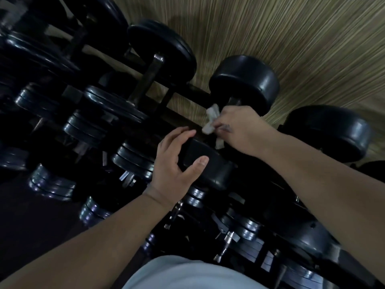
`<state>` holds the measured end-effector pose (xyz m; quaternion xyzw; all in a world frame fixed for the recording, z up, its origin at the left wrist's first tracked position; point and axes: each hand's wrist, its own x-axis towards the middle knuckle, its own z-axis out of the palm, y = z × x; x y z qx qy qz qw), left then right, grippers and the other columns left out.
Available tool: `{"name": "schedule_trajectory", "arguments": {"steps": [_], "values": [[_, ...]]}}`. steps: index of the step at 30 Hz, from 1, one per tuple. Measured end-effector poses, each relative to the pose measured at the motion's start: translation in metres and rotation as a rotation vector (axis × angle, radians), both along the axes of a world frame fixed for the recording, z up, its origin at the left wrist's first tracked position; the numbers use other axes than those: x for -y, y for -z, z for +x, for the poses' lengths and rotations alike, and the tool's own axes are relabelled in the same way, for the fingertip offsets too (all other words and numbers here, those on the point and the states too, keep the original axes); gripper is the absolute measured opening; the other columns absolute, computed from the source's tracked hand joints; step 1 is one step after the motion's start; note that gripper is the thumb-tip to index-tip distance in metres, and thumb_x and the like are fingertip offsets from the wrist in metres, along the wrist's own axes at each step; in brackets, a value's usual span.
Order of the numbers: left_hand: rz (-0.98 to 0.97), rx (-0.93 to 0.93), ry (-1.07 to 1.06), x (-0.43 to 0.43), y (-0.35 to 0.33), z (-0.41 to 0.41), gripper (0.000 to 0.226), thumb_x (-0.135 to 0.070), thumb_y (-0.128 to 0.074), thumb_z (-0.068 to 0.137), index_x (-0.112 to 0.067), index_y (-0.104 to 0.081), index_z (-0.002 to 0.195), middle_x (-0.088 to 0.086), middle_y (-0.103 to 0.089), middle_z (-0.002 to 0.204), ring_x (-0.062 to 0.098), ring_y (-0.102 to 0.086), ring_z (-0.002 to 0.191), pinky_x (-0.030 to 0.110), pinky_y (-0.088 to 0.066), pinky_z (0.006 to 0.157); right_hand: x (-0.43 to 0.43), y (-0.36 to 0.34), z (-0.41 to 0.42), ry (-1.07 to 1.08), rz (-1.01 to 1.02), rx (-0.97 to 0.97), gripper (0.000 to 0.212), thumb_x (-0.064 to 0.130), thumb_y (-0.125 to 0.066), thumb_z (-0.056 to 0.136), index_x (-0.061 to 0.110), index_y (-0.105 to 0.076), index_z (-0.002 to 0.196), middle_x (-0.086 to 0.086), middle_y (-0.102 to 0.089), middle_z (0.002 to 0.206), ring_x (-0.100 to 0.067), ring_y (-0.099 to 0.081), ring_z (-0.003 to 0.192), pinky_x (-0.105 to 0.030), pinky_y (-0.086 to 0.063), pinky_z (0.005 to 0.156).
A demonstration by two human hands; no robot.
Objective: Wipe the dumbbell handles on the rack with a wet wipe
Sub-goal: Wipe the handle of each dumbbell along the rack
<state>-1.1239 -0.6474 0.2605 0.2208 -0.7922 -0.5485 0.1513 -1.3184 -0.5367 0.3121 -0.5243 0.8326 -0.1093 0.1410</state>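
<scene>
The right hand (239, 128) is curled around the handle of a black dumbbell (244, 84) on the top tier of the rack, with a crumpled white wet wipe (212, 122) bunched between its fingers and the bar; loose ends of the wipe stick out above and below the knuckles, on the side toward the other hand. The handle itself is almost wholly hidden under that hand, only a short dark stub showing where it meets the far head. The left hand (177, 161) lies spread on the near head (206, 165) of the same dumbbell, fingers over its upper edge and thumb on its face, steadying rather than pinching it. The dumbbell's long axis runs away from the person, from the near head under the left hand up toward the far head by the wall, tilted slightly to the right in the view. Its neighbours lie parallel to it: a larger dumbbell (162, 51) to the left with its bare steel handle (145, 80) exposed, and another round head (329, 132) to the right. Lower tiers of the rack (183, 94) hold smaller plate-stacked dumbbells (133, 161) with chrome collars. Behind it stands a striped, straw-coloured wall (291, 28). No brand, number or label can be read on any head; the picture is dim and blurred
</scene>
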Motion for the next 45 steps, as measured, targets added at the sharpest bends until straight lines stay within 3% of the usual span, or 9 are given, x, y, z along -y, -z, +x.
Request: {"name": "schedule_trajectory", "arguments": {"steps": [4,11,17,22,27,32,35,39,45], "values": [[-0.007,-0.017,0.007,-0.001,0.000,0.000,0.056,-0.060,-0.066,0.085,-0.048,-0.050,0.137,-0.018,-0.044,0.148,0.016,-0.041,0.143,0.028,-0.042,0.102,-0.001,-0.004,0.011,-0.169,0.090,0.067,0.017,0.022,-0.064,0.093,0.020,-0.076,0.105,0.012,-0.054,0.096,-0.010,-0.059,0.089,-0.015,-0.044,0.078],[-0.026,-0.067,0.006,-0.001,0.005,-0.002,0.052,-0.060,-0.064,0.088,-0.050,-0.050,0.137,-0.017,-0.045,0.147,0.022,-0.045,0.141,0.034,-0.044,0.108,0.015,-0.006,0.006,-0.227,0.045,-0.016,0.017,0.014,-0.062,0.092,0.011,-0.072,0.106,-0.002,-0.063,0.106,-0.022,-0.064,0.095,-0.035,-0.053,0.083],[-0.027,-0.061,0.015,0.002,0.006,-0.002,0.059,-0.068,-0.062,0.087,-0.043,-0.051,0.139,-0.014,-0.045,0.147,0.024,-0.044,0.140,0.035,-0.045,0.108,-0.012,-0.010,0.011,-0.258,0.082,-0.018,0.021,0.008,-0.065,0.085,0.011,-0.072,0.105,0.000,-0.063,0.111,-0.019,-0.065,0.097,-0.028,-0.051,0.088],[-0.048,-0.059,0.006,0.000,0.007,-0.001,0.060,-0.064,-0.062,0.088,-0.039,-0.052,0.141,-0.012,-0.046,0.148,0.022,-0.046,0.139,0.034,-0.048,0.105,-0.012,-0.005,0.013,-0.170,-0.039,0.050,0.009,0.018,-0.068,0.089,0.017,-0.073,0.096,0.014,-0.052,0.099,-0.013,-0.063,0.091,-0.031,-0.053,0.082],[-0.069,-0.071,-0.005,0.000,0.008,-0.002,0.058,-0.065,-0.061,0.089,-0.038,-0.052,0.140,-0.008,-0.047,0.147,0.025,-0.048,0.137,0.038,-0.051,0.106,0.006,0.008,0.014,-0.102,-0.086,-0.024,0.010,0.022,-0.067,0.089,0.016,-0.074,0.091,0.006,-0.055,0.090,-0.019,-0.063,0.081,-0.032,-0.052,0.071],[-0.080,-0.065,-0.012,-0.003,0.008,-0.003,0.057,-0.059,-0.061,0.089,-0.034,-0.054,0.139,-0.008,-0.048,0.146,0.022,-0.047,0.137,0.023,-0.044,0.104,-0.015,0.008,0.014,-0.077,-0.041,0.040,0.007,0.024,-0.070,0.086,0.021,-0.076,0.086,0.010,-0.065,0.085,-0.011,-0.065,0.081,-0.032,-0.055,0.074],[-0.076,-0.094,-0.026,-0.005,0.009,-0.004,0.057,-0.056,-0.061,0.090,-0.028,-0.056,0.140,-0.004,-0.049,0.146,0.024,-0.047,0.138,0.026,-0.046,0.108,-0.020,0.005,0.015,0.097,-0.065,0.067,0.009,0.017,-0.068,0.082,0.019,-0.077,0.085,0.006,-0.069,0.083,-0.006,-0.067,0.078,-0.031,-0.056,0.074],[-0.062,-0.094,-0.021,-0.004,0.010,-0.003,0.056,-0.053,-0.062,0.090,-0.029,-0.055,0.140,-0.003,-0.049,0.146,0.025,-0.046,0.139,0.038,-0.047,0.111,-0.018,0.001,0.014,0.535,-0.244,0.193,0.010,0.008,-0.064,0.090,0.008,-0.074,0.092,0.011,-0.058,0.078,0.006,-0.063,0.068,-0.002,-0.044,0.059],[-0.066,-0.099,-0.014,-0.004,0.007,-0.003,0.053,-0.053,-0.062,0.091,-0.032,-0.053,0.139,-0.003,-0.049,0.146,0.026,-0.046,0.139,0.048,-0.044,0.113,-0.017,0.012,0.017,0.813,-0.455,0.189,0.021,0.014,-0.063,0.090,0.028,-0.070,0.103,0.005,-0.065,0.104,-0.001,-0.062,0.092,-0.003,-0.047,0.072]]}}
